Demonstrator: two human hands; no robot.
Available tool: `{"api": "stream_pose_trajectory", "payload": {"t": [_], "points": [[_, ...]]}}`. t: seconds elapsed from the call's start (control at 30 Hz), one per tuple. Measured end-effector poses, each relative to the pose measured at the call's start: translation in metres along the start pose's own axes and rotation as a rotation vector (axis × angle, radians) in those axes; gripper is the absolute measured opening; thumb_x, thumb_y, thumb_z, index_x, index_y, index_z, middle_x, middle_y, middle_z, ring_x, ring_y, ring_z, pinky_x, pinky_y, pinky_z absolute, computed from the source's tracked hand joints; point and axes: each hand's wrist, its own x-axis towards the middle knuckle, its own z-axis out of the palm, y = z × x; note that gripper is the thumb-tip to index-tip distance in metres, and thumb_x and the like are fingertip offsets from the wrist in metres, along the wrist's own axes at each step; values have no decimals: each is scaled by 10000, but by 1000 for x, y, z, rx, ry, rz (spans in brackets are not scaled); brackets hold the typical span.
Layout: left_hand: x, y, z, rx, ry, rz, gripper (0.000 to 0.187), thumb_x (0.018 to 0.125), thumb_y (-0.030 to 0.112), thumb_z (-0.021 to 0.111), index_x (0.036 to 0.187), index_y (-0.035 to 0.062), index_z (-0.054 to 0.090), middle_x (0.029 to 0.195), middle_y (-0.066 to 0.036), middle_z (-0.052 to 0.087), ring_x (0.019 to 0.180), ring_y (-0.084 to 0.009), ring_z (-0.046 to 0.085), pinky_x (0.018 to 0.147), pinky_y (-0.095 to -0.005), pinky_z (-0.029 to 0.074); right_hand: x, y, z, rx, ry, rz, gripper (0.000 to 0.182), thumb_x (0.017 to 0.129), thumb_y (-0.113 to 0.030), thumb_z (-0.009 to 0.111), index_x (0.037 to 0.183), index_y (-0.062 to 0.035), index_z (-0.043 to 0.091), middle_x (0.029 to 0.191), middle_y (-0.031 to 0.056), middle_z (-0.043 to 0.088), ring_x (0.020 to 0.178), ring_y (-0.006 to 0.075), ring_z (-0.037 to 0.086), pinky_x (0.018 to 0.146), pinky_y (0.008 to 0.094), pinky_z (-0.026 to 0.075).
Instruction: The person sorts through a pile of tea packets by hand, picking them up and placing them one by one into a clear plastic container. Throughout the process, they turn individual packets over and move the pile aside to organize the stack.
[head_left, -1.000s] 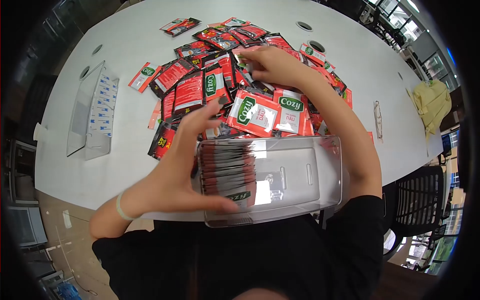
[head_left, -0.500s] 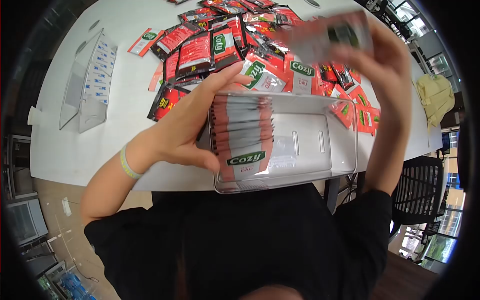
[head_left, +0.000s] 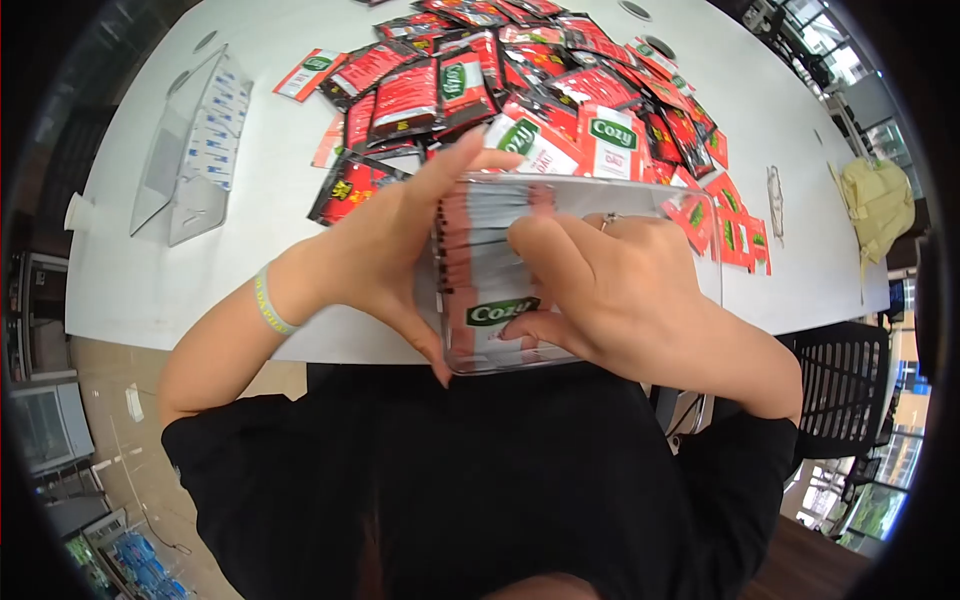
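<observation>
A clear plastic box (head_left: pixel 703 292) sits at the table's front edge, holding a packed row of pink and silver sachets (head_left: pixel 470 255) at its left end. My left hand (head_left: pixel 375 255) spans the left end of the box, thumb at the near corner and fingers at the far one, gripping it. Inside the box is my right hand (head_left: pixel 625 290), its thumb against the front Cozy sachet (head_left: pixel 490 312) and its bent fingers at the row. The right hand covers part of that sachet and much of the box floor.
Beyond the box spreads a heap of red and black packets (head_left: pixel 405 95) mixed with pink Cozy sachets (head_left: pixel 612 135). A clear plastic stand (head_left: pixel 185 150) is at the left. At the right lie a crumpled clear strip (head_left: pixel 775 205) and a yellow bag (head_left: pixel 873 205); a black chair (head_left: pixel 845 385) stands nearby.
My right hand has come down from above the heap into the box with a sachet. My left hand has stayed at the box's left end, its thumb now lower.
</observation>
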Motion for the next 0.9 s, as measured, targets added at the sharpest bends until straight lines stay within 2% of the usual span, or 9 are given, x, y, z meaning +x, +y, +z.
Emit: {"api": "stream_pose_trajectory", "payload": {"t": [0.07, 0.1, 0.2, 0.23, 0.3, 0.37, 0.6, 0.8, 0.9], "points": [[-4, -1, 4, 4, 12, -75, 1592, 328, 399, 1000, 1542, 134, 5, 1484, -217, 302, 1326, -335, 410, 1047, -457, 415, 4, -1, 2, -161, 40, -51, 385, 683, -147, 693, 1034, -83, 548, 809, 44, 507, 700, 209, 586, 508, 334, 456], [0, 6, 2, -103, -60, -246, 1540, 368, 473, 970, 1518, 19, 53, 1426, -188, 413, 1114, -360, 593, 911, -421, 497, 9, -1, 1, -186, 111, -99, 405, 687, -131, 672, 1078, -96, 573, 818, 39, 487, 740, 200, 561, 551, 315, 461], [4, 20, 3, -86, -86, -275, 1504, 400, 511, 954, 1496, -18, 71, 1394, -201, 420, 1032, -373, 616, 859, -425, 506, 16, -10, -18, -60, -60, -167, 735, 584, -236, 790, 1285, -177, 575, 1205, 136, 490, 1133, 310, 500, 838, 434, 422], [3, 21, 5, -36, -40, -207, 1510, 408, 517, 950, 1492, -28, 51, 1389, -209, 420, 1042, -374, 612, 864, -424, 505, 16, -4, -16, -53, -129, -219, 864, 524, -299, 834, 1337, -217, 553, 1372, 203, 379, 1280, 376, 382, 960, 523, 355], [0, 12, 16, -21, 100, 50, 1555, 419, 549, 938, 1491, -33, -28, 1373, -249, 419, 1044, -404, 604, 863, -438, 503, 17, -7, -13, -93, -143, -234, 845, 546, -313, 830, 1339, -232, 553, 1377, 217, 362, 1281, 396, 366, 1003, 566, 324], [-3, 13, 19, 98, 170, 36, 1617, 370, 607, 923, 1495, -25, -51, 1299, -235, 533, 995, -402, 647, 840, -413, 523, 19, -7, -11, -142, -133, -269, 843, 552, -336, 843, 1329, -210, 540, 1415, 231, 318, 1319, 428, 320, 1050, 605, 282], [-1, -4, 23, 103, 202, 165, 1640, 402, 590, 931, 1497, 38, -158, 1474, -283, 301, 1224, -478, 499, 1007, -467, 447, 14, -7, -4, -266, -186, -132, 908, 537, -285, 864, 1343, -114, 484, 1447, 255, 292, 1318, 463, 337, 1066, 567, 301], [2, -2, 22, 26, 162, 88, 1630, 419, 549, 946, 1500, 87, -183, 1388, -274, 428, 1147, -470, 560, 963, -447, 471, 13, 3, -6, -267, -225, -220, 962, 613, -305, 855, 1435, -125, 388, 1451, 267, 295, 1322, 476, 341, 1054, 577, 320], [2, -4, 24, -39, 133, 53, 1623, 437, 521, 953, 1499, 120, -208, 1324, -268, 499, 1060, -451, 615, 933, -412, 484, 21, 8, 6, -146, 8, -433, 997, 652, -318, 835, 1486, -133, 320, 1476, 270, 242, 1341, 492, 309, 1055, 585, 320]]}}
